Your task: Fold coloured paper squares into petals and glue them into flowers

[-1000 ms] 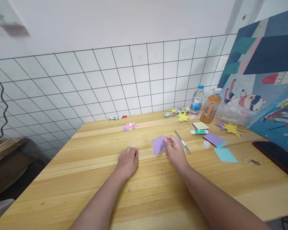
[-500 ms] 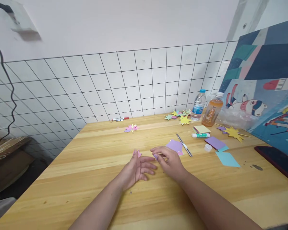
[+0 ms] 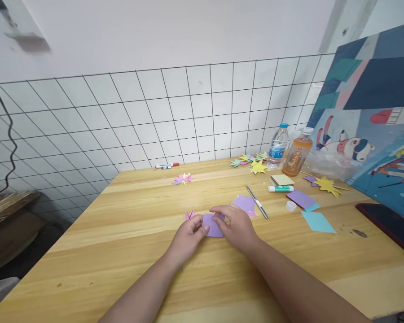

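Note:
A small square of purple paper (image 3: 212, 226) is held between my two hands, just above the wooden table. My left hand (image 3: 185, 237) pinches its left edge, thumb on top. At the right edge, my right hand (image 3: 238, 226) grips the same sheet between thumb and fingers. Close behind my left hand lies a small pink paper piece (image 3: 189, 215). Loose purple paper (image 3: 245, 204) rests beyond my right hand, beside a slim silver tool (image 3: 257, 202) that looks like a craft knife. Farther back sits a pink, purple and yellow paper cluster (image 3: 183, 179).
Right of the hands are a glue stick (image 3: 280, 189), its cap (image 3: 291, 206), blue paper (image 3: 318, 222), a water bottle (image 3: 277, 148), an orange drink bottle (image 3: 296, 154) and a dark phone-like slab (image 3: 387, 226). Paper stars (image 3: 257, 167) and markers (image 3: 167, 166) lie near the wall.
My left hand has gone from open, with fingers spread, to pinching the purple paper. The paper now faces up flat between both hands; earlier only a bit showed in my right fingers.

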Motion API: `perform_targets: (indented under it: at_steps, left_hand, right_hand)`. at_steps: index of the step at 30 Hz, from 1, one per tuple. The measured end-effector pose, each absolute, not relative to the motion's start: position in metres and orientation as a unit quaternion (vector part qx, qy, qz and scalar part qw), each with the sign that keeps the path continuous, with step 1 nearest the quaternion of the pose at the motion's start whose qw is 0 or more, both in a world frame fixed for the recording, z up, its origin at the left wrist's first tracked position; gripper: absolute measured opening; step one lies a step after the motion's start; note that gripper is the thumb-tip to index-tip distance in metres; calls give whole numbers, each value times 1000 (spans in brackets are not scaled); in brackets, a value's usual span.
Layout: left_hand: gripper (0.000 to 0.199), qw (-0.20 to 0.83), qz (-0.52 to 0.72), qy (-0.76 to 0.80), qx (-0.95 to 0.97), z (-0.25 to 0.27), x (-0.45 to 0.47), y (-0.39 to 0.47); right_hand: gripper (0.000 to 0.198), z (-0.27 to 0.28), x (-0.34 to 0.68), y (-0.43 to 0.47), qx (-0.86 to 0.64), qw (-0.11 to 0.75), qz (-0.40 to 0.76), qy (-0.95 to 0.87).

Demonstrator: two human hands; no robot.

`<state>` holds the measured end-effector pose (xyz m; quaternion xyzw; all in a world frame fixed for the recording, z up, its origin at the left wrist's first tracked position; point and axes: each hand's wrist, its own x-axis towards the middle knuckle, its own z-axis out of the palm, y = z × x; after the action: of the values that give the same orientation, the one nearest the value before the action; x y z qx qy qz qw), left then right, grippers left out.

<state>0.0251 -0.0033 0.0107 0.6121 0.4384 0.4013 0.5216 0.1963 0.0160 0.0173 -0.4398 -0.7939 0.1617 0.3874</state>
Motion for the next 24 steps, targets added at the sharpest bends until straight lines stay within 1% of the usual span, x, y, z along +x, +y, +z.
perform_targets:
  at_steps: [5,7,11,15,17,19,22,24]
  left_hand:
    - [29,534,429,448,574,12,21,1]
    - [29,573,452,440,523,13,18,2]
    - [34,676,477,377,417,18,11,2]
    - [30,705,454,374,396,22,7,1]
    - [30,695,442,385,416,22,7,0]
    - [31,663,436,411,448,20,9,1]
    - [31,607,414,448,510,14,9,4]
    - [27,563,405,461,554,9,9,7]
  right_hand:
    - [28,15,197,15,-421,426,209,-773]
    - [30,17,197,13,-411,438,198,-775]
    - [41,19,199,10,-376,403,178,-815]
    - [42,18,199,12,-347,374,154,-846]
    - [41,16,199,13,-344,364,153,-852]
    - [39,15,200,15,-347,361,161,-850]
    - [28,12,200,18,-343,377,195,-838]
    - [20,10,199,19,-342,388,242,-821]
